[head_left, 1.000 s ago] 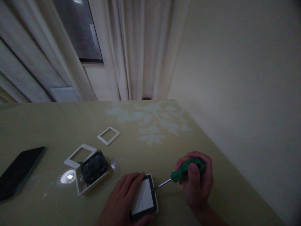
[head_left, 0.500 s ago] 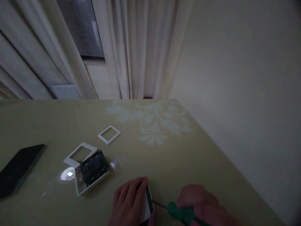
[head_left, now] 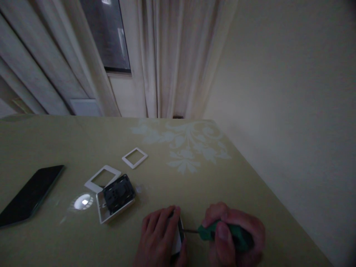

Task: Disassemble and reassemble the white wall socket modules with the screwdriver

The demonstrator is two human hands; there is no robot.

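the panel (head_left: pixel 177 243) is on the near part of the table (head_left: pixel 83 241), mostly covered by the left hand (head_left: pixel 158 235). the left fingers lie close together over it, clamped against the thumb at its near right edge. the right hand (head_left: pixel 236 218) is wrapped around the handle of the screwdriver (head_left: pixel 205 232); the shaft's end meets the panel's right edge.

handling: the panel is probably light, stiff plastic, smooth enough to slip on the glossy table. its rim may chip or scratch under the tip. grip it by opposite edges, fingertips clear of the shaft. hold the screwdriver by its thick, likely firm handle.
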